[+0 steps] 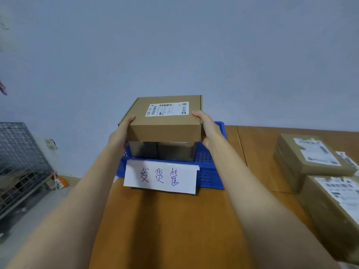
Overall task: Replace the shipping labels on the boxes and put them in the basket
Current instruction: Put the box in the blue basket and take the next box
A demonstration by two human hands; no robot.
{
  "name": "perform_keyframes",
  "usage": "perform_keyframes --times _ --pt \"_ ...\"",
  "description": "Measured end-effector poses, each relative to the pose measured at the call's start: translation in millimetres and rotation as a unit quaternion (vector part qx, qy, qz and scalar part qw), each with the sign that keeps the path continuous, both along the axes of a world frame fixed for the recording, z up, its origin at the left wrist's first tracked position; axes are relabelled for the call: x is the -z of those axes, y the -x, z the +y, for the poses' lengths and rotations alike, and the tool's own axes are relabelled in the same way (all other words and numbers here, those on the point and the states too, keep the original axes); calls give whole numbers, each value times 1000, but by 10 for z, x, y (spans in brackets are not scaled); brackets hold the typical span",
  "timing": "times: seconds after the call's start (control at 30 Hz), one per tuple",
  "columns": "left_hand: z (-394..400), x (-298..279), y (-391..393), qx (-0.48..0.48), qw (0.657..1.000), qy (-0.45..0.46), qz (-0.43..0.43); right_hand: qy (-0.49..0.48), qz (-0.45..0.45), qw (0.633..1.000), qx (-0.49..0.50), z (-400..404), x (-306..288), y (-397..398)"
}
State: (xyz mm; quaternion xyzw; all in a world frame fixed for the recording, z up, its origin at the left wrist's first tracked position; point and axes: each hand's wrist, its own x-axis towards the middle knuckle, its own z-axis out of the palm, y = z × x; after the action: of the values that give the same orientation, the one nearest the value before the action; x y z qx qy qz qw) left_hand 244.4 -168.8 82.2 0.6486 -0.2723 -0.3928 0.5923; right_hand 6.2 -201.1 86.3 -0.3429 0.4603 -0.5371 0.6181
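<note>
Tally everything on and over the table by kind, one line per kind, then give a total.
Cardboard boxes: 4, namely the held box gripped by the left hand and right hand, a box in the basket under it, a far right box and a near right box
Blue basket: 1
Handwritten paper sign: 1
Total: 6

Both bare arms stretch forward, nearly parallel; left hand (121, 133) and right hand (208, 129) clamp opposite sides of what they hold, thumbs on top.
</note>
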Motion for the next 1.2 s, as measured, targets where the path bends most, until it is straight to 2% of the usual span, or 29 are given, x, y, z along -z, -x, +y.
perform_keyframes --times 0.2,0.4,0.57,0.77,0.87,0.93,1.07,1.2 --pt "-574 36 -295 26 998 4 -64 -14 1 1000 -1 -465 67 -236" --pt "-948 133 -498 -12 996 13 -87 -20 3 1000 10 -795 140 -482" --pt "-1025 350 -695 -25 989 -29 -146 -43 38 998 -13 -904 285 -553" --pt "-1029 419 -736 6 990 -25 -139 -48 19 998 -48 -866 308 -555" --pt "-1020 391 -718 14 990 -34 -135 -52 24 998 -24 -900 298 -553" --pt "-949 338 -686 -10 989 -39 -144 -58 12 998 -19 -880 261 -520" --pt "-743 111 -541 -162 962 -36 -217 -42 48 997 -32 -742 143 -331" --pt "-545 -229 -71 -246 926 88 -271 -36 69 997 -20 -488 -31 -47"
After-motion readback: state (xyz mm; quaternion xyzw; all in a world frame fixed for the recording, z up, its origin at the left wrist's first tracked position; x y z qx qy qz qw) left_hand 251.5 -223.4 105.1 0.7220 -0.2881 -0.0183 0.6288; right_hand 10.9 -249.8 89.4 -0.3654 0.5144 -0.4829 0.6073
